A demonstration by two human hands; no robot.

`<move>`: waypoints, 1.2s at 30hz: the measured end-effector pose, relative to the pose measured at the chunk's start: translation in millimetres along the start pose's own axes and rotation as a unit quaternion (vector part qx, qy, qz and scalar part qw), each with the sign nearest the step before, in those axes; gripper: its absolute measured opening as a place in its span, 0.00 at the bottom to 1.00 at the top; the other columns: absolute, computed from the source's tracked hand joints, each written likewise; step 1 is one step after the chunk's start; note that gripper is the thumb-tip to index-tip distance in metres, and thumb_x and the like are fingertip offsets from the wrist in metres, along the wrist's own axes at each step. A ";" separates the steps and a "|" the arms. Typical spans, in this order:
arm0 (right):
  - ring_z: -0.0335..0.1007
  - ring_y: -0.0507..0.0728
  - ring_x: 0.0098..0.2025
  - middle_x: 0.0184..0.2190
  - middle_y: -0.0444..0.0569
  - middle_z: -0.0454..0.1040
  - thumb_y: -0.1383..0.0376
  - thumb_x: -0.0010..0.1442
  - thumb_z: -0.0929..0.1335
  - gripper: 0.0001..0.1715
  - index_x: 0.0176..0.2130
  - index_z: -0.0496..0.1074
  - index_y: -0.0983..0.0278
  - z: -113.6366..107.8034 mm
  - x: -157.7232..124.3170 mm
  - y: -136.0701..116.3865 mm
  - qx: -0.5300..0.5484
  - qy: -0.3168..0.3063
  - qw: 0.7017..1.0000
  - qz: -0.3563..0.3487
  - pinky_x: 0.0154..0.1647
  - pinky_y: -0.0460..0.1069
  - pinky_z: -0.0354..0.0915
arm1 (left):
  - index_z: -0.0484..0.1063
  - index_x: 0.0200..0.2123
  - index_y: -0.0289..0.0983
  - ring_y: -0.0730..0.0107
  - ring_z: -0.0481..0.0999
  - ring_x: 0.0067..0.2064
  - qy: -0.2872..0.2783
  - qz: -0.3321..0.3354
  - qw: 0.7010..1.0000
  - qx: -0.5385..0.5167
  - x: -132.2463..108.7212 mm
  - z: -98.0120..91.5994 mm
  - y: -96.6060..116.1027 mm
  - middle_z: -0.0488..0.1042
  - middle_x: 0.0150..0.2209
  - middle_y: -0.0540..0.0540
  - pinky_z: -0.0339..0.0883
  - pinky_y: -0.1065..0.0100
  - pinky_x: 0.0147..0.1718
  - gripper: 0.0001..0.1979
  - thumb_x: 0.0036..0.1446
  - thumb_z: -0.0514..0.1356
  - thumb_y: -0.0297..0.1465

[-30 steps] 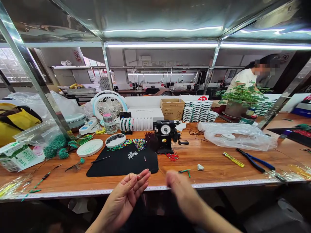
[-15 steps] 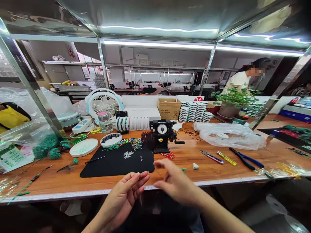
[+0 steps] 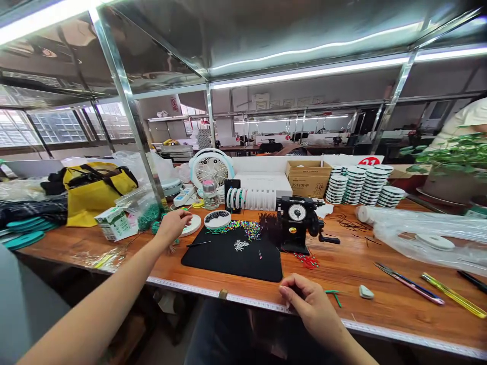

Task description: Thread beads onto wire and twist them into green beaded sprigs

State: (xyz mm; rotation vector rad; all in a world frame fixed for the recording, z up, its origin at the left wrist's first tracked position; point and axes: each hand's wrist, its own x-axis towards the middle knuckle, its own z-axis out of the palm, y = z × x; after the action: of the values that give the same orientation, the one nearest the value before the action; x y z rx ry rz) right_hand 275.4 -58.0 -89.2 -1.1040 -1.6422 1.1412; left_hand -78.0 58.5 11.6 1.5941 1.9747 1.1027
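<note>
My left hand [image 3: 175, 224] is stretched out to the left, over the wood beside a white round dish [image 3: 192, 224]. Its fingers are bent in together; anything between them is too small to make out. Below that hand, a green tassel-like bundle [image 3: 173, 248] is partly covered. My right hand [image 3: 314, 301] is at the table's front edge, thumb and forefinger pinched, and what they hold does not show clearly. Between the hands lies a black mat [image 3: 228, 263] with small silvery pieces [image 3: 241, 245], coloured beads [image 3: 251, 229] and a thin pinkish piece [image 3: 261, 255].
A black hand-crank winder [image 3: 297, 223] stands behind the mat, with white spools [image 3: 262, 199] beside it. Red cords [image 3: 307, 261], green strips [image 3: 337, 298], tweezers [image 3: 409, 284] and a yellow cutter [image 3: 452, 294] lie to the right. A measuring tape [image 3: 182, 286] runs along the front edge.
My hands have moved apart: the left has gone far out to the left, the right stays near the front edge. The view has turned left, bringing a yellow bag more fully into sight.
</note>
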 end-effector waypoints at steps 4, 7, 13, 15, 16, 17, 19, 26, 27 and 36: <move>0.59 0.51 0.25 0.21 0.42 0.64 0.57 0.61 0.62 0.16 0.28 0.66 0.65 -0.6 -0.9 0.3 -0.026 -0.004 1.000 -0.010 0.27 0.46 0.55 | 0.71 0.38 0.33 0.66 0.74 0.39 -0.011 -0.006 0.996 0.093 36.7 -15.9 -8.9 0.74 0.39 0.45 0.68 0.58 0.40 0.11 0.58 0.57 0.35; 0.59 0.51 0.25 0.21 0.43 0.64 0.58 0.60 0.62 0.16 0.27 0.66 0.65 -1.5 -0.9 -0.9 -0.034 0.000 0.999 -0.013 0.27 0.45 0.55 | 0.71 0.37 0.34 0.65 0.74 0.40 0.007 0.019 0.993 0.116 38.0 -21.4 -3.8 0.74 0.39 0.45 0.67 0.58 0.42 0.11 0.58 0.57 0.36; 0.57 0.49 0.22 0.19 0.41 0.63 0.56 0.58 0.66 0.15 0.28 0.66 0.66 -4.1 2.4 2.2 0.132 0.017 0.991 0.016 0.25 0.44 0.55 | 0.75 0.38 0.35 0.56 0.72 0.44 0.088 0.120 0.987 0.057 -38.6 19.9 38.9 0.76 0.37 0.42 0.62 0.64 0.42 0.17 0.56 0.54 0.41; 0.56 0.48 0.21 0.19 0.40 0.63 0.56 0.57 0.67 0.16 0.29 0.65 0.66 -5.8 3.3 6.1 0.203 0.036 0.978 0.027 0.23 0.44 0.54 | 0.77 0.34 0.37 0.62 0.74 0.34 0.028 0.139 0.990 0.016 -89.5 55.7 56.6 0.77 0.29 0.46 0.64 0.67 0.33 0.18 0.54 0.55 0.44; 0.55 0.47 0.21 0.19 0.40 0.63 0.56 0.56 0.68 0.15 0.29 0.65 0.66 -6.6 3.3 7.7 0.229 0.044 0.972 0.029 0.23 0.43 0.53 | 0.78 0.34 0.37 0.64 0.73 0.31 -0.086 0.132 0.987 -0.044 -115.3 74.8 64.4 0.76 0.28 0.47 0.64 0.68 0.30 0.17 0.51 0.58 0.43; 0.55 0.47 0.21 0.19 0.40 0.63 0.56 0.56 0.68 0.15 0.29 0.66 0.66 -7.1 3.0 8.6 0.246 0.050 0.968 0.026 0.22 0.43 0.53 | 0.78 0.37 0.38 0.65 0.72 0.30 -0.184 0.112 0.971 -0.104 -139.0 93.6 71.3 0.76 0.28 0.47 0.63 0.69 0.30 0.16 0.50 0.60 0.41; 0.56 0.47 0.21 0.20 0.41 0.64 0.56 0.55 0.69 0.15 0.29 0.66 0.66 -7.1 1.6 8.3 0.249 0.056 0.967 0.013 0.23 0.43 0.54 | 0.75 0.44 0.37 0.69 0.69 0.26 -0.296 0.055 0.929 -0.217 -174.4 126.3 81.1 0.75 0.27 0.48 0.63 0.70 0.27 0.20 0.48 0.63 0.39; 0.64 0.52 0.27 0.25 0.46 0.70 0.58 0.59 0.64 0.13 0.31 0.70 0.66 -8.7 -4.1 -2.9 0.047 0.069 0.995 -0.052 0.30 0.47 0.61 | 0.77 0.30 0.35 0.73 0.67 0.27 -0.248 0.037 0.892 -0.377 -182.9 160.0 82.0 0.71 0.27 0.47 0.61 0.72 0.26 0.10 0.51 0.62 0.37; 0.65 0.53 0.29 0.26 0.47 0.70 0.60 0.60 0.64 0.12 0.31 0.70 0.66 -12.4 -4.6 -3.7 -0.028 0.100 0.992 -0.066 0.31 0.47 0.61 | 0.77 0.27 0.35 0.72 0.68 0.29 -0.232 0.059 0.893 -0.380 -179.7 156.2 81.8 0.71 0.28 0.47 0.61 0.73 0.26 0.10 0.52 0.62 0.36; 0.64 0.57 0.35 0.31 0.50 0.69 0.65 0.64 0.58 0.13 0.34 0.69 0.63 -37.6 -31.7 -28.4 -0.314 0.167 0.928 -0.108 0.37 0.51 0.59 | 0.67 0.26 0.37 0.81 0.62 0.18 -0.317 -0.058 0.779 -0.537 -172.7 120.3 89.1 0.61 0.15 0.56 0.54 0.78 0.18 0.09 0.53 0.62 0.35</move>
State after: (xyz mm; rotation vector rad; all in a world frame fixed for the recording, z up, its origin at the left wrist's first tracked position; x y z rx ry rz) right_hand 313.8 -85.3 -57.4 -1.3722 -1.8355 0.2473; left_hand 114.5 -58.4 -27.2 0.9476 0.6922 1.0987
